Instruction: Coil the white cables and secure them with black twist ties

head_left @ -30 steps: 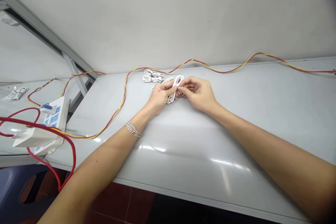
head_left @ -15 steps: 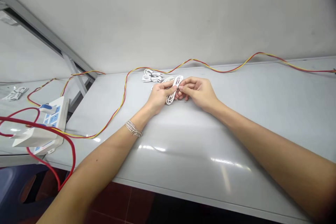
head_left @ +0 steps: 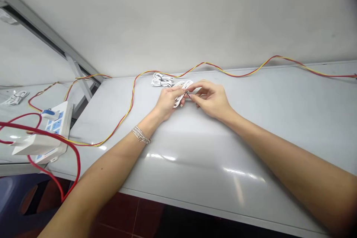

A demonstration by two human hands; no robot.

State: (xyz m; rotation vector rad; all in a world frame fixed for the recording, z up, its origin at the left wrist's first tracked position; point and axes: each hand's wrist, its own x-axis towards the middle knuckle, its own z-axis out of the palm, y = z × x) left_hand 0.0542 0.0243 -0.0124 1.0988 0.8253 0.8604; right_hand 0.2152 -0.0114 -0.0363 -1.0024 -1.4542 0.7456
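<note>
My left hand (head_left: 168,100) is closed around a coiled white cable (head_left: 179,101), thumb on top, above the grey table. A thin dark twist tie (head_left: 187,94) sits around the middle of that coil, one end sticking out to the right. At that end are the thumb and index finger of my right hand (head_left: 209,96), curled in a pinch on the tie. Just behind my left hand lies another bundled white cable (head_left: 161,80), bound with a dark tie. More white cable shows between this bundle and the held coil, partly hidden by my fingers.
A red-and-yellow twisted wire (head_left: 131,100) snakes along the back of the grey table (head_left: 195,163). To the left stand a white power strip (head_left: 64,121) with plugs and a looping red cable (head_left: 76,156). Another white bundle (head_left: 17,97) lies at far left, beyond a metal frame (head_left: 79,76).
The coil has tilted and shifted slightly left in my left hand. My right fingers have drawn back a little from it, and the tie's dark end now shows between them.
</note>
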